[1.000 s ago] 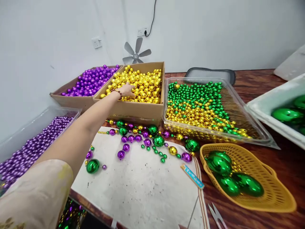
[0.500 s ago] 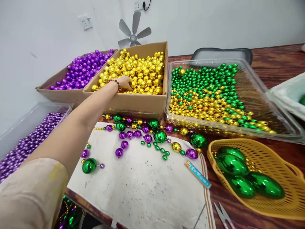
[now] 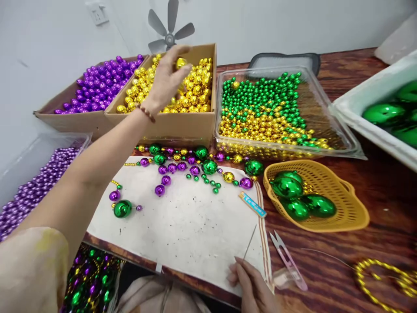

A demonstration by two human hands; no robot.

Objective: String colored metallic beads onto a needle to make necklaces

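Note:
Above the cardboard box of gold beads [image 3: 135, 89] is my left hand [image 3: 166, 80], with a beaded bracelet [image 3: 147, 114] on its wrist. Thumb and fingers curve round a shiny gold bead [image 3: 181, 63]; the hand is slightly blurred. My right hand [image 3: 252, 282], low at the front edge, pinches a long thin needle [image 3: 250, 241] that points up over the white cloth [image 3: 182, 234]. On that cloth lie loose purple beads [image 3: 166, 180], small green beads [image 3: 208, 181] and a large green bead [image 3: 123, 209] on a strand. A multicoloured bead string [image 3: 209, 167] runs along its far edge.
Purple beads [image 3: 104, 87] fill another box. A clear tray [image 3: 289, 150] holds green and gold beads; a yellow basket [image 3: 352, 213] holds large green ones. Thread snips [image 3: 288, 261], a blue-labelled strip [image 3: 252, 204] and a gold bead string [image 3: 361, 278] lie nearby. A white foam box [image 3: 355, 104] stands right.
My left hand has risen out of the gold beads with a gold bead in its fingers. My right hand with the needle has come into view as the camera has tilted down and right.

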